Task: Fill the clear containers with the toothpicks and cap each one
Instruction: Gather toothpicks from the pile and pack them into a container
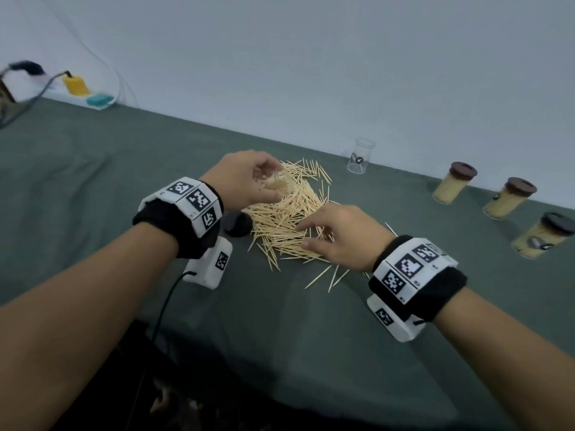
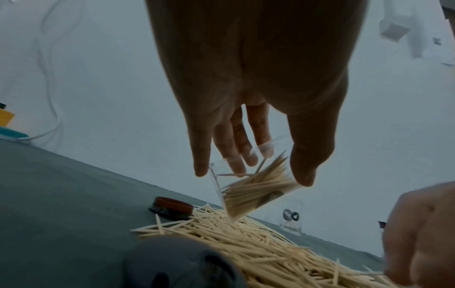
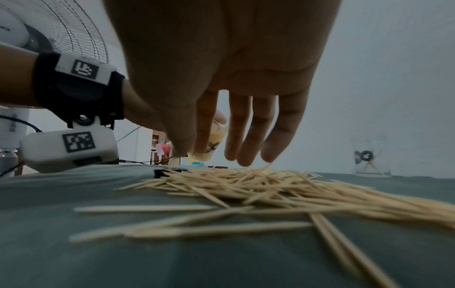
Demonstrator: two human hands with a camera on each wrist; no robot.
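Fingers of the left hand (image 1: 245,178) curl round a clear plastic container (image 2: 256,193), tilted and partly filled, above the pale wooden toothpick pile (image 1: 289,219). The right hand (image 1: 339,234), fingers loosely spread, touches the pile and grips nothing. A dark round cap (image 2: 172,207) lies just beside the pile. Three filled capped containers (image 1: 507,199) stand to the right; one nearly empty clear container (image 1: 361,155) waits behind the pile.
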